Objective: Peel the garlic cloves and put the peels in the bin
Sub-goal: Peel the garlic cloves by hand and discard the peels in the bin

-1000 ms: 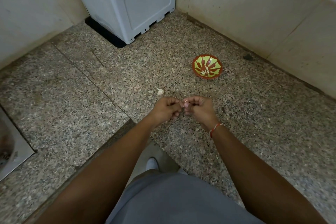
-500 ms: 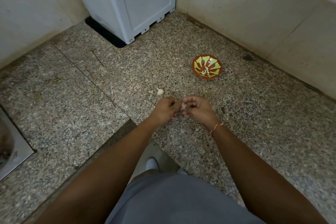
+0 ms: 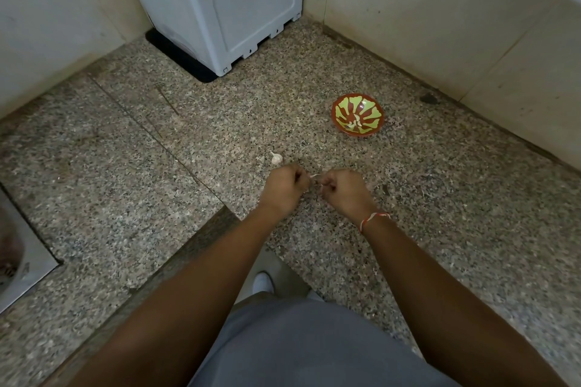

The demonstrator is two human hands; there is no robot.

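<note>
My left hand [image 3: 284, 187] and my right hand [image 3: 342, 190] are held close together above the speckled granite counter [image 3: 440, 198], fingers curled. Between their fingertips they pinch a small pale garlic clove [image 3: 316, 177], mostly hidden by the fingers. A loose garlic piece [image 3: 276, 158] lies on the counter just beyond my left hand. Farther right stands a small red and green bowl [image 3: 357, 116] with pale garlic pieces inside.
A grey plastic box-shaped container [image 3: 239, 3] stands in the far corner on a black mat. Tiled walls close the counter at the back and right. A steel sink edge [image 3: 28, 267] shows at the left. The counter has an inner corner edge near my body.
My hands have drawn slightly apart, with the clove's pale skin showing between the fingertips. The bowl and the loose garlic piece have not moved.
</note>
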